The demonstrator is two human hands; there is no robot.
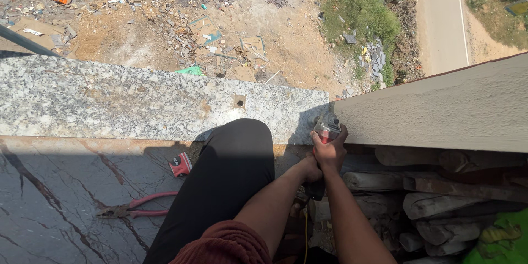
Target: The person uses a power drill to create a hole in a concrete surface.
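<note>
Both my hands grip an angle grinder [326, 126] with a grey and red body, held at the right end of a speckled granite slab [110, 102]. My right hand [331, 151] wraps the tool's body just below its head. My left hand [311, 169] holds lower on the handle, mostly hidden behind the right one. A yellow cord [306, 231] hangs down from the tool. My knee in black trousers [236, 154] rests against the slab's near edge. A small hole [240, 101] is cut in the granite.
Pink-handled pliers [135, 207] and a red tape measure [181, 165] lie on the dark marble floor [49, 198]. A plastered parapet [440, 110] runs right. Stacked stone pieces [440, 203] sit below it. Beyond the slab is a long drop to rubble-strewn ground [220, 33].
</note>
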